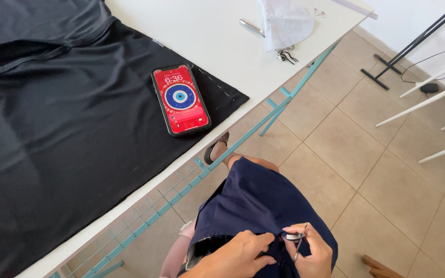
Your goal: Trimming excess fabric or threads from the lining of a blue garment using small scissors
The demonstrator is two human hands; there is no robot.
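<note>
Pinching a fold of navy cloth (256, 206), the left hand (238, 252) is seen at the bottom edge, fingers closed on the fabric. A small metal snipper (295, 242) is held in the right hand (310, 249), fingers curled shut around it, blade end pointed down just beside the left fingertips. Whether the blades touch the cloth cannot be told. The navy cloth is worn over the lap, below the table edge (263, 110).

On the white table, a large black fabric (68, 128) is spread flat, covering the left part. A phone (180, 99) with a red lit screen lies face up on the fabric's right corner. Farther back, a pale grey cloth piece (284, 23) is laid over a metal tool (251, 27), with keys (286, 54) just beside it. A sandalled foot (216, 146) shows under the table on the tiled floor (377, 170). White chair legs (428, 100) stand at right.
</note>
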